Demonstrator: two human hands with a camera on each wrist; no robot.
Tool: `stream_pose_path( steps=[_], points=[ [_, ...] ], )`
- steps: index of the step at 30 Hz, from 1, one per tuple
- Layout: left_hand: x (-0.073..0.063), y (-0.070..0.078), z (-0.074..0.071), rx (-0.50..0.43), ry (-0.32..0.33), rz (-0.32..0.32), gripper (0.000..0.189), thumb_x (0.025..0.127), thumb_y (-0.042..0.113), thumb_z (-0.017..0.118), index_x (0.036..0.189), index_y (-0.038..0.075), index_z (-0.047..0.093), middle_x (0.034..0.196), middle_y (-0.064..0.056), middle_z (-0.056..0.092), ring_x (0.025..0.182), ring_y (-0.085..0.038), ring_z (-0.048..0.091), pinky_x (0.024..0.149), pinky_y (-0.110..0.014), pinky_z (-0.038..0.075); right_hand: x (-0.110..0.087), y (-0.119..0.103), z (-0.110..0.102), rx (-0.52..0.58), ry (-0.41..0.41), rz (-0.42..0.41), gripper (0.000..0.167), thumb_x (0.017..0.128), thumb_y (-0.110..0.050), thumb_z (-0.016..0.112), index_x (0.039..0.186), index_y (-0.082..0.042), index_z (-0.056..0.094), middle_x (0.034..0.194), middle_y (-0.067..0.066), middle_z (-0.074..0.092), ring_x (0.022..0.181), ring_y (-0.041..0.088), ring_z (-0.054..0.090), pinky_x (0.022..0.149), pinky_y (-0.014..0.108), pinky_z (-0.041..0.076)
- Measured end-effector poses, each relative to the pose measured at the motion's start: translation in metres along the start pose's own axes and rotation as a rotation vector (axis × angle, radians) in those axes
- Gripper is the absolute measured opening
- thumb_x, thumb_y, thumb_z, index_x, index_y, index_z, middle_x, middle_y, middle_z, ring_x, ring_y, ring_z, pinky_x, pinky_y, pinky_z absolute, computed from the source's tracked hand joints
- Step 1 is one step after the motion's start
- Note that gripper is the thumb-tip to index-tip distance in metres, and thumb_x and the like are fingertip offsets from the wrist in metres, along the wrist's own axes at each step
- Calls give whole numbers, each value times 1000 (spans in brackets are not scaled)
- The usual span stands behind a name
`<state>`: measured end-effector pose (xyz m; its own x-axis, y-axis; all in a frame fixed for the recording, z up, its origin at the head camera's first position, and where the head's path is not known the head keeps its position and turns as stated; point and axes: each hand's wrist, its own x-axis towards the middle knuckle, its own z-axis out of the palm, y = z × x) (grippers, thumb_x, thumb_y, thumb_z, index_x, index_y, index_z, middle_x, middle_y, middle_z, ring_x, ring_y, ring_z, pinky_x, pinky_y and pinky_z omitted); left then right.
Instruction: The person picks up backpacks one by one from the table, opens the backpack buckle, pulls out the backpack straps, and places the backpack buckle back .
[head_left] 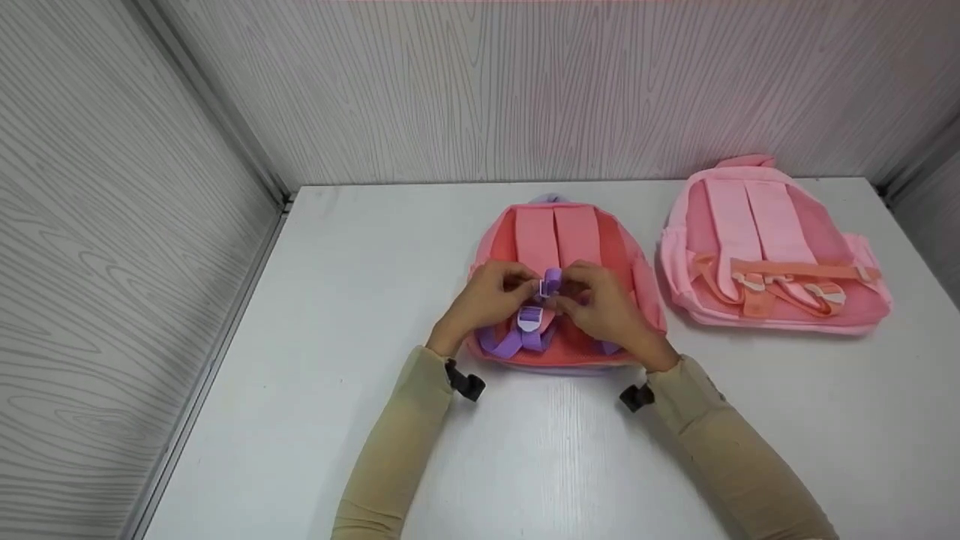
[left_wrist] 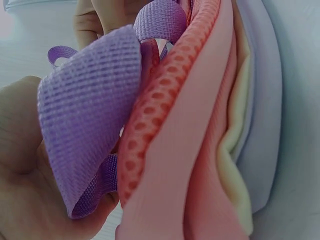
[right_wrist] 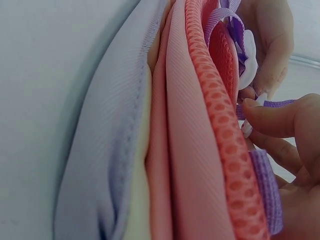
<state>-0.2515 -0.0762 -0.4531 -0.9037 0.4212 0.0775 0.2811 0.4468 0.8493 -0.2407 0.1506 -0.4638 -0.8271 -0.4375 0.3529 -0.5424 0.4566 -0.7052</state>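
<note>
A coral-pink backpack (head_left: pixel 619 247) lies on the table with its shoulder straps facing up. Over its middle, both hands meet at a small white buckle (head_left: pixel 542 288) threaded with purple webbing strap (head_left: pixel 553 279). The left hand (head_left: pixel 487 298) pinches the buckle from the left side. On the other side, the right hand (head_left: pixel 606 309) pinches the strap close to the buckle, its thumb (right_wrist: pixel 270 117) and fingers bent together. Just below hangs a second white buckle (head_left: pixel 529 319) on purple webbing. A loop of purple strap (left_wrist: pixel 92 105) hides part of the left hand in the left wrist view.
To the right lies a lighter pink backpack (head_left: pixel 765 202), straps up, with orange webbing (head_left: pixel 810 270) and pale buckles across it. The white table (head_left: pixel 337 300) is bounded by a grey wood-grain panel (head_left: pixel 480 90) behind and another at the left.
</note>
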Motion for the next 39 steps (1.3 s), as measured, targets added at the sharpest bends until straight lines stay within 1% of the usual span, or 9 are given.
stream_pose_path(
  steps=[6, 10, 17, 19, 23, 27, 32, 39],
  points=[
    [0, 1, -2, -10, -11, -21, 20, 107, 18, 66, 117, 8, 79, 104, -4, 77, 92, -15, 67, 90, -32, 59, 1, -1, -1, 11, -5, 30, 18, 94, -2, 80, 112, -2, 80, 99, 12, 72, 90, 23, 69, 86, 46, 63],
    [0, 2, -4, -17, -21, -37, 21, 108, 20, 65, 119, 9, 79, 106, -3, 77, 94, -15, 68, 91, -33, 60, 2, -1, -2, 20, -3, 40, 18, 94, -3, 80, 112, -2, 79, 100, 12, 73, 91, 23, 68, 87, 47, 63],
    [-1, 2, -9, -27, -35, -44, 21, 108, 22, 65, 117, 9, 79, 106, -3, 77, 95, -15, 68, 91, -33, 59, 2, -1, -2, 23, 8, 29, 18, 94, -5, 82, 111, -3, 80, 98, 11, 72, 89, 22, 67, 83, 45, 62],
    [-2, 2, -11, -21, -35, -45, 21, 108, 23, 66, 116, 10, 80, 105, -2, 76, 95, -15, 68, 91, -33, 58, 2, -1, -2, 26, 10, 33, 19, 94, -5, 82, 112, -4, 80, 97, 10, 72, 90, 22, 67, 84, 45, 62],
    [-3, 2, -15, 8, -47, -59, 22, 108, 25, 66, 115, 9, 80, 104, -3, 76, 94, -16, 68, 91, -33, 59, 1, -1, -1, 32, 18, 33, 17, 93, -3, 82, 109, -2, 79, 96, 11, 71, 89, 23, 67, 83, 46, 62],
    [-5, 2, -18, 16, -64, -74, 21, 107, 25, 67, 116, 10, 79, 107, -4, 76, 97, -17, 68, 93, -34, 59, 1, -2, -1, 22, 19, 41, 16, 93, -3, 82, 108, 0, 79, 96, 12, 71, 89, 23, 67, 84, 46, 62],
    [-5, 2, -19, 7, -68, -72, 19, 106, 22, 68, 115, 9, 79, 108, -5, 76, 98, -17, 69, 94, -34, 59, 0, -2, -1, 14, 8, 61, 16, 94, -4, 81, 110, -1, 79, 98, 13, 71, 91, 24, 69, 89, 46, 63],
    [-4, 0, -18, 7, -60, -77, 19, 107, 21, 67, 115, 9, 79, 107, -4, 77, 98, -17, 69, 93, -34, 59, 0, -2, -1, 10, 2, 57, 18, 94, -2, 79, 113, -1, 79, 100, 12, 73, 93, 25, 71, 91, 47, 63]
  ],
)
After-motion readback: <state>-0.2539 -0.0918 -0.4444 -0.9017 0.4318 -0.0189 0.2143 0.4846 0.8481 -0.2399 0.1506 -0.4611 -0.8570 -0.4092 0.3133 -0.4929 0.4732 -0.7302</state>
